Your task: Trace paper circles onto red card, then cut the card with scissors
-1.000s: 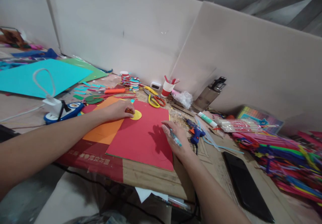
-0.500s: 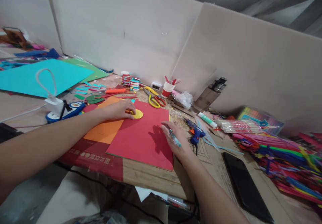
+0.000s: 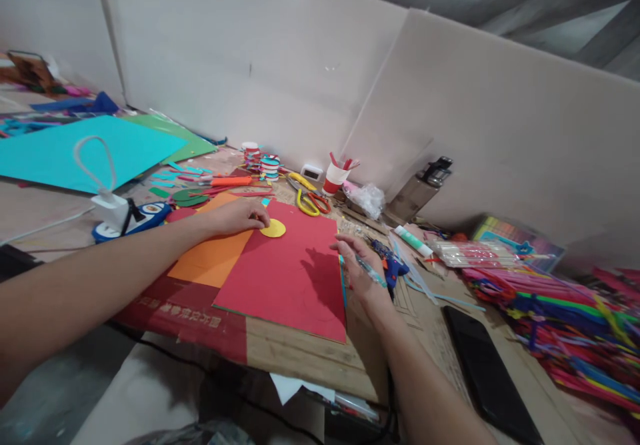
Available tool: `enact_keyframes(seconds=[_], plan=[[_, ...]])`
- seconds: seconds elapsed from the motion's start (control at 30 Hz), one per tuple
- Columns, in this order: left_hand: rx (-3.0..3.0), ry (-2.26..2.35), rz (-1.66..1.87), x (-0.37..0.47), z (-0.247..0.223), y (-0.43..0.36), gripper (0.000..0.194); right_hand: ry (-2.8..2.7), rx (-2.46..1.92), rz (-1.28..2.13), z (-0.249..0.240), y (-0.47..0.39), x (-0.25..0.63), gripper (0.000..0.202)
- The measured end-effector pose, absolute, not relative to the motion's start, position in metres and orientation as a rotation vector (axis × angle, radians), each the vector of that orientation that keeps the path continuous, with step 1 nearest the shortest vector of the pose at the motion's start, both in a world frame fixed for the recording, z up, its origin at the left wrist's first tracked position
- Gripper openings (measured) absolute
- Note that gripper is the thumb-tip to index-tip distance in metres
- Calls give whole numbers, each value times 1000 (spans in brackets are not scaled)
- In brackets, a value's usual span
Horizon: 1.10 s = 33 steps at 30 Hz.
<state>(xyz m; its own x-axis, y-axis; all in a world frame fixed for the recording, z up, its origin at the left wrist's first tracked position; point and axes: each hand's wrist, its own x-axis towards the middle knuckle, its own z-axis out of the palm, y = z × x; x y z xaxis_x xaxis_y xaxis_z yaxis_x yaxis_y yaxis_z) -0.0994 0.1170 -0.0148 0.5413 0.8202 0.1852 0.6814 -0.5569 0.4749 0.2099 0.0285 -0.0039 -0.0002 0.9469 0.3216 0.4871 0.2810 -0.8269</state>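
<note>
A red sheet lies over part of an orange sheet on a cardboard-covered table. On the red sheet's upper left rests a yellow disc. My left hand is closed at the disc's left edge, its fingertips bent down; whether they pinch the disc or something else is hidden. Over the red sheet's right edge, my right hand is closed around a clear teal pen, which slants back across the hand.
Behind the sheets are yellow-handled scissors and a cup of red sticks. To the right are a blue glue gun, a black phone and colourful pipe cleaners. A white plug stands at left.
My right hand has moved right, off the red sheet's middle toward its edge, with the pen. My left hand has shifted slightly left off the yellow disc, which shows more fully.
</note>
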Motion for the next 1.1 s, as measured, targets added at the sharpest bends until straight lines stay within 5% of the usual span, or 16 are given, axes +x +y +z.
enact_keyframes(seconds=[0.33,0.83,1.1], plan=[[2106,1398,906,-103,-13,121,26,-1513,-1420,669,-8,32,210,39],[2606,995,580,-94,-21,116,21,-1645,-1393,643,-12,32,211,36],[2642,1010,511,-90,-17,110,27,-1282,-1357,718,1,32,217,43]])
